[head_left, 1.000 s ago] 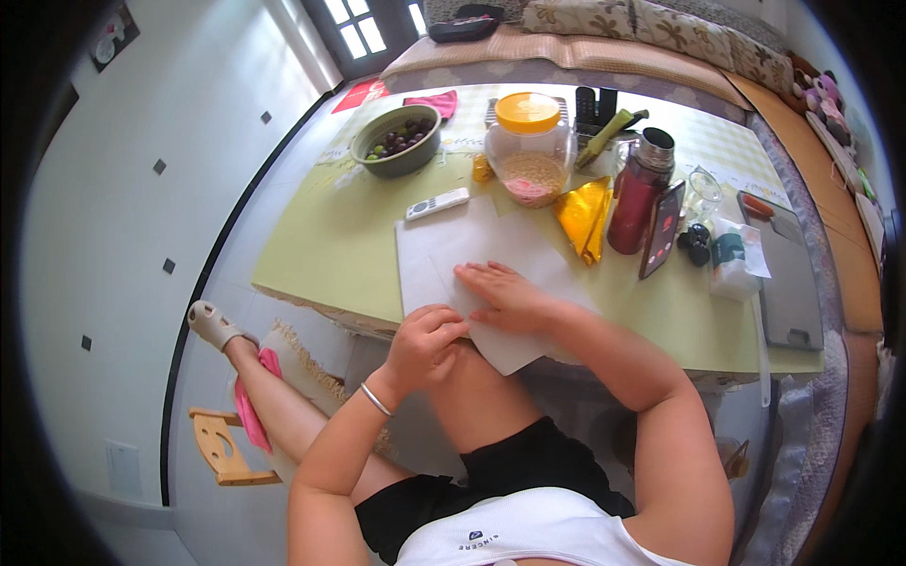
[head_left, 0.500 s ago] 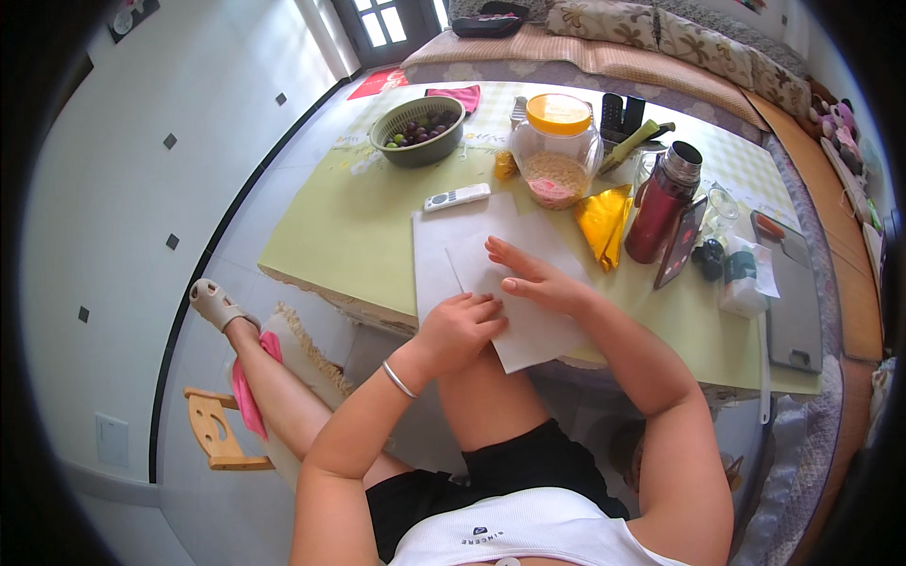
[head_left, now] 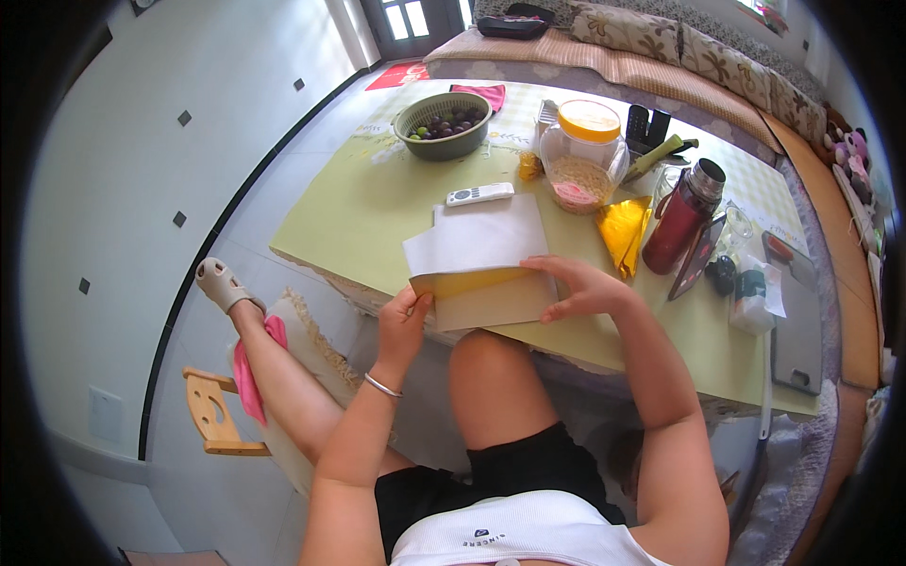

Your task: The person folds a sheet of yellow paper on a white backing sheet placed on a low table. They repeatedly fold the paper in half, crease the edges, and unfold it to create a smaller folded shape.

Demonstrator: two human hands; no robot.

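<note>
A sheet of paper [head_left: 477, 253], white on top with a gold underside, lies over a white pad [head_left: 495, 309] near the table's front edge. Its near edge is raised, so a strip of gold shows. My left hand [head_left: 404, 321] pinches the sheet's near left corner between thumb and fingers. At the right end, my right hand [head_left: 590, 288] touches the raised edge with its fingertips. Its thumb is spread apart and points at the pad's right side. Whether the sheet is doubled over cannot be made out.
Behind the sheet lies a white remote control [head_left: 479, 194]. A folded gold paper piece [head_left: 623, 236], red thermos [head_left: 679, 217] and yellow-lidded jar [head_left: 583, 156] stand to the right. A basket of grapes [head_left: 443, 124] sits at the far left, a grey laptop-like slab [head_left: 796, 330] far right.
The white sheet has turned and its near edge has been raised, showing gold beneath. My left hand has moved left and pinched the corner; my right hand has moved right to the other end.
</note>
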